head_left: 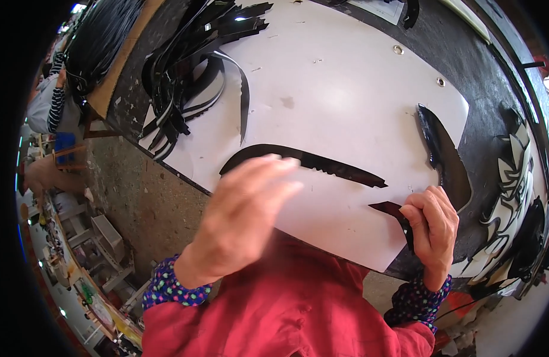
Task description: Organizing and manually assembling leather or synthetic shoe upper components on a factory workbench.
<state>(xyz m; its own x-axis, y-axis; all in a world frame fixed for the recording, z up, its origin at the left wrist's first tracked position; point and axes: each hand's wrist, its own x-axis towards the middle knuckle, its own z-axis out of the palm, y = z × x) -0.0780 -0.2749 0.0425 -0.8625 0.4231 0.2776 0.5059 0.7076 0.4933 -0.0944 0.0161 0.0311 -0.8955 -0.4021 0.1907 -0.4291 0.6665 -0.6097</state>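
My left hand (233, 208), somewhat blurred, hovers over the left part of a long curved black strip (340, 169) with a notched lower edge. Its fingers are stretched out, and I see nothing held in them. At the right, my right hand (432, 229) is closed, thumb against bent fingers, on a small pointed dark piece (389, 208). Part of that piece is hidden by the hand. Just beyond, a wider curved black piece (453, 160) lies across the right edge of the white sheet (346, 107).
A tangled heap of glossy black strips (179, 77) lies at the far left of the sheet. Pale and black curved offcuts (507, 196) pile up along the right side of the dark table (489, 77). Another person (45, 107) is at the far left.
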